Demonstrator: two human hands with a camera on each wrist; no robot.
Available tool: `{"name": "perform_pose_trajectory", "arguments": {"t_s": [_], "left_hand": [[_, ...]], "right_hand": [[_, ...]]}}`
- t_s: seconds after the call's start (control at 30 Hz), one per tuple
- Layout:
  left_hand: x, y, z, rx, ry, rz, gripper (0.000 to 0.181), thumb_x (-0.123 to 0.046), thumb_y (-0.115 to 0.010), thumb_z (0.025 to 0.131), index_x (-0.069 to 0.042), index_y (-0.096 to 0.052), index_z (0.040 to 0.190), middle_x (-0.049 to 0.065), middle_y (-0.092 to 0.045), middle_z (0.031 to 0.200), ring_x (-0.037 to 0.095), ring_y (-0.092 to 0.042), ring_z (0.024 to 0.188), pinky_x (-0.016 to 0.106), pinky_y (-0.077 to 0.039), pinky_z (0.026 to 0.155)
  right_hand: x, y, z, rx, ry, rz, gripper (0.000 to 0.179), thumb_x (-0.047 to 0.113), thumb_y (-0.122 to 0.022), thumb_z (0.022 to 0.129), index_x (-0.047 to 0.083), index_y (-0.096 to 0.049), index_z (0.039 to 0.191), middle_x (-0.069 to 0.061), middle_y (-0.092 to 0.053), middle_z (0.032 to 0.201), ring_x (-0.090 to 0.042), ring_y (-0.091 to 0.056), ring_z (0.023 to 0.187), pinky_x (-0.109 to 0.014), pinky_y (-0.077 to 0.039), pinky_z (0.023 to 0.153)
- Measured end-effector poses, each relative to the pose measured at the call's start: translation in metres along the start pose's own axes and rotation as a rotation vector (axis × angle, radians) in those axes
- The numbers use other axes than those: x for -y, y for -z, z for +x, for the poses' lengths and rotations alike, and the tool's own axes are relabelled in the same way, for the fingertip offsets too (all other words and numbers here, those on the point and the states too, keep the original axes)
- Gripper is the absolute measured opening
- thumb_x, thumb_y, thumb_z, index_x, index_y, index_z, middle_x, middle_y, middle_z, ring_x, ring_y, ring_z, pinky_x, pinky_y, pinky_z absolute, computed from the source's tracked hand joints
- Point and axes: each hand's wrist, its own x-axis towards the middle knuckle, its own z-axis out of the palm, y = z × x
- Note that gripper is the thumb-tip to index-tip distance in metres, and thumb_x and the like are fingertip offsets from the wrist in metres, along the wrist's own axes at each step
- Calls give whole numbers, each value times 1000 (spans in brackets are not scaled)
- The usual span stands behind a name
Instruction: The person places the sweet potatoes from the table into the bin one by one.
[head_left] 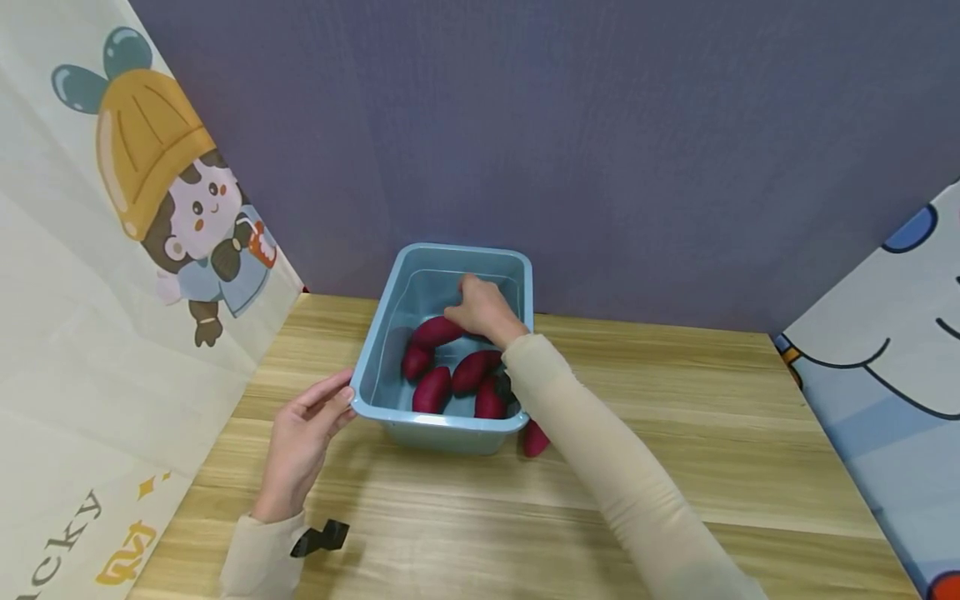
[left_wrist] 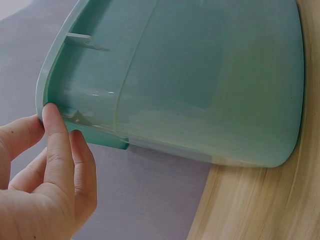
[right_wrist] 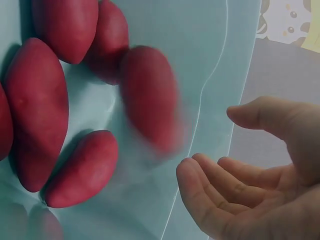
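Note:
A light blue plastic bin stands on the wooden table, with several purple-red sweet potatoes on its floor. My left hand pinches the bin's near left corner rim between thumb and fingers, as the left wrist view also shows. Inside the bin, toward its far end, my right hand hovers with thumb and fingers apart and nothing between them. A motion-blurred sweet potato is just off its fingertips in the right wrist view. Another sweet potato lies outside the bin, partly hidden by the right sleeve.
Beneath everything is a wood-grain table. A purple-grey wall panel rises right behind the bin. Printed cartoon sheets hang at the left and right sides. A black strap is on the left sleeve.

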Motion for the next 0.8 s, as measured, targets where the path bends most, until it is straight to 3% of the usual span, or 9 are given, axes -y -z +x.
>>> {"name": "perform_pose_trajectory", "arguments": {"t_s": [0.27, 0.57, 0.8], "left_hand": [[0, 0, 0, 5, -5, -16, 45, -10, -74, 93, 10, -60, 131, 5, -70, 115, 14, -69, 94, 26, -59, 83], [-1, 0, 0, 2, 3, -9, 47, -10, -73, 93, 11, -58, 132, 4, -71, 113, 13, -68, 92, 25, -59, 82], [-2, -1, -1, 10, 1, 4, 47, -11, -73, 94, 11, -57, 132, 4, -70, 113, 13, -69, 93, 26, -59, 83]], "right_hand": [[6, 11, -4, -7, 28, 28, 48, 21, -64, 93, 1, -53, 135, -7, -64, 101, -20, -59, 91, -34, -53, 83], [20, 45, -22, -23, 30, 201, 52, 27, -65, 94, 9, -50, 141, -5, -65, 117, -19, -60, 104, -35, -52, 89], [6, 66, -43, -64, 73, 238, 54, 32, -68, 95, 11, -50, 141, -7, -65, 121, -20, -61, 108, -37, -53, 89]]}}
